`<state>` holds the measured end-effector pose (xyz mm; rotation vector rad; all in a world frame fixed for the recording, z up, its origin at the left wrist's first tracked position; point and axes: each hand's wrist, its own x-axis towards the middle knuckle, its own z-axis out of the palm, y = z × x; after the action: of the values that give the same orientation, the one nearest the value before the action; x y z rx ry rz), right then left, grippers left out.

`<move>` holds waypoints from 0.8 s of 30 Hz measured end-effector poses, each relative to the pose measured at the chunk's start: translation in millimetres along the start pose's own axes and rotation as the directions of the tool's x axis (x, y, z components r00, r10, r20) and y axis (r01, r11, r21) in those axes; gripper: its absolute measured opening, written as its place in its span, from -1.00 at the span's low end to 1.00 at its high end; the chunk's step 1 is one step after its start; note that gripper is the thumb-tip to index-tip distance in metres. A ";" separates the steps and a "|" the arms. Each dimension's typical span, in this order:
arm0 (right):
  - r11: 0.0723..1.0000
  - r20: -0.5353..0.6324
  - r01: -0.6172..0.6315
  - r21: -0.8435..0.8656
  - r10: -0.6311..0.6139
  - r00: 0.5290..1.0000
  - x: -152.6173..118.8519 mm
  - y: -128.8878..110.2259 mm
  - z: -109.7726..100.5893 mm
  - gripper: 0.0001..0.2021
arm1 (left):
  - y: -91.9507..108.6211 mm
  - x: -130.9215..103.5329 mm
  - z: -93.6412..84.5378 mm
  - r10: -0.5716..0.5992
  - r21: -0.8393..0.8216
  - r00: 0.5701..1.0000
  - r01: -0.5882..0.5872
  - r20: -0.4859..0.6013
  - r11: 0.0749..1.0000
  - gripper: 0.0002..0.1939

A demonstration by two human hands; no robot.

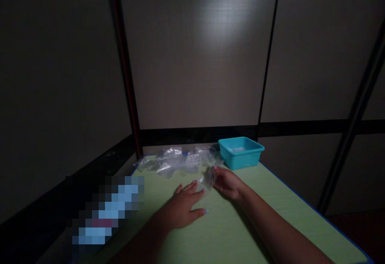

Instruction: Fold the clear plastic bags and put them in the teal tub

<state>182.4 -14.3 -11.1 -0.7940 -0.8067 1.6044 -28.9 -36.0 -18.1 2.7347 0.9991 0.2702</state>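
Note:
My left hand (185, 208) lies palm down over the green table with its fingers spread, the fingertips at the near edge of a clear plastic bag (205, 184). To its right, my right hand (227, 183) has its fingers closed on the same bag, pinching it near the top. Beyond both hands, a loose pile of clear plastic bags (177, 161) spreads over the far end of the table. At the far right corner stands a turquoise basin (242, 159) with something clear inside, too dim to make out.
The green table (222, 236) has a blue edge running down its right side. Dark-framed panels (195, 75) rise behind it. A blurred, pixelated light-blue patch (111, 212) lies at the table's left side.

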 end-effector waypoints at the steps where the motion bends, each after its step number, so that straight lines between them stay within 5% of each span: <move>1: 1.000 0.011 0.013 0.005 -0.013 1.000 0.5 2.2 1.4 -0.94 | 0.0 0.3 0.2 0.000 0.001 1.000 0.000 -0.002 1.000 -0.40; 9: 0.999 -0.013 0.013 -0.039 -0.013 1.000 -2.2 7.9 14.4 -0.83 | 1.6 1.2 0.6 0.038 -0.021 0.999 -0.038 -0.009 0.999 -0.38; 24: 0.991 0.244 0.124 -0.043 -0.110 0.963 -12.2 15.5 30.7 -0.74 | 1.9 1.8 2.3 0.006 0.000 1.000 -0.006 -0.027 1.000 -0.36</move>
<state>150.5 -31.3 -6.6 -0.5861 -1.0596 1.5958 -25.8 -36.5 -19.7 2.7413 0.9972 0.3095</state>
